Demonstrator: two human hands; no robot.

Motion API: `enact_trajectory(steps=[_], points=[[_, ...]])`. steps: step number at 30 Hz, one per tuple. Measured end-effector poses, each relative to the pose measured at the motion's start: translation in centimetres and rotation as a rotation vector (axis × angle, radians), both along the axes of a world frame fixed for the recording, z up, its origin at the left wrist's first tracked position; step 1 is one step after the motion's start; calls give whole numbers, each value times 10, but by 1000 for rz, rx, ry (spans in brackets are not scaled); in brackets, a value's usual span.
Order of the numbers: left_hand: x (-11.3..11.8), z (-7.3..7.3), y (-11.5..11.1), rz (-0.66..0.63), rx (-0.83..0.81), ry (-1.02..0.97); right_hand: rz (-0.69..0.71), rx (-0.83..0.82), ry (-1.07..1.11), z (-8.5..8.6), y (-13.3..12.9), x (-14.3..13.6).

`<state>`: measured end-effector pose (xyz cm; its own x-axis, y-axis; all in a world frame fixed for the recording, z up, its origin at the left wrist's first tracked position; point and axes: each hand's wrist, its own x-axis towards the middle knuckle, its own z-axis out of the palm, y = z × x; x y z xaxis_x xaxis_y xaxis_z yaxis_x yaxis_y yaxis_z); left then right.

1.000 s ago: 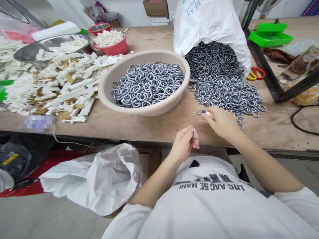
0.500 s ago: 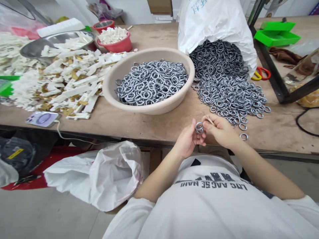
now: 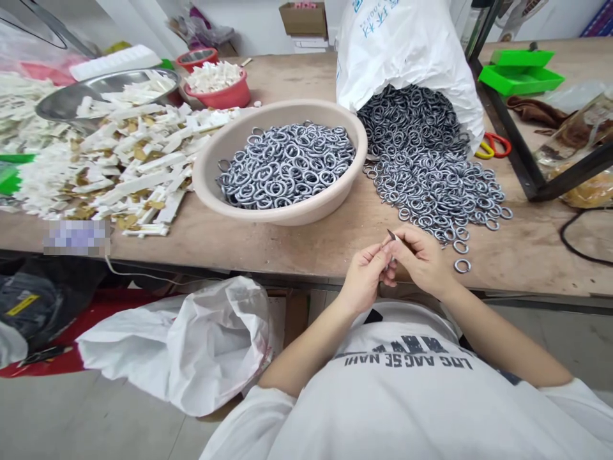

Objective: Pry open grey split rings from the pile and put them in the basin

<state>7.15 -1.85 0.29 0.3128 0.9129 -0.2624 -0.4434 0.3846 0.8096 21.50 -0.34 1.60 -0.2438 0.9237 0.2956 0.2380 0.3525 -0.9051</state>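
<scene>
My left hand (image 3: 364,276) is closed, its thumb and fingers pinched on a grey ring that the fingers now almost wholly cover. My right hand (image 3: 424,259) meets it at the fingertips, closed on a small thin blade-like tool (image 3: 391,235) whose dark pointed end sticks up between thumb and forefinger. Both hands are just above the front edge of the wooden table (image 3: 297,252). One loose grey ring (image 3: 462,266) lies right of my right hand. Behind it spreads a heap of such rings (image 3: 435,185), spilling from a white sack (image 3: 407,45).
A beige basin (image 3: 282,220) full of grey rings stands left of the heap. White plastic pieces (image 3: 110,166) pile up at the left, beside a steel bowl (image 3: 57,105) and a red bowl (image 3: 223,96). Red-and-yellow-handled scissors (image 3: 498,145) lie by a black frame (image 3: 522,147). An open white sack (image 3: 191,345) sits below.
My hands have come together, and the fingers now cover the ring that showed before. The tool in my right hand has turned, its dark tip now pointing up. The view has shifted slightly.
</scene>
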Motion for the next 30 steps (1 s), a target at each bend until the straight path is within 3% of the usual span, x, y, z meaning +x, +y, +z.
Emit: enact_trajectory(steps=[3, 6, 9, 14, 20, 23, 26, 28, 30], points=[[2, 3, 0, 83, -15, 16, -32, -98, 86, -3, 0, 0], [2, 5, 1, 116, -21, 9, -111, 94, -149, -1, -6, 5], [2, 3, 2, 129, -27, -10, -66, 240, -447, 5, -17, 8], [2, 0, 1, 119, -21, -11, -41, 297, -567, 7, -23, 7], [-4, 1, -10, -98, 0, -12, -306, -42, -721, -2, 24, 30], [-12, -2, -7, -45, -37, -18, -370, 20, -1023, -4, 54, 32], [-20, -5, 4, 18, -60, -38, -329, 27, -1254, -3, 73, 25], [-25, -5, 12, 79, -74, -41, -307, 14, -1292, -1, 78, 23], [-27, -4, 19, 135, -110, -61, -324, 39, -1179, 2, 76, 24]])
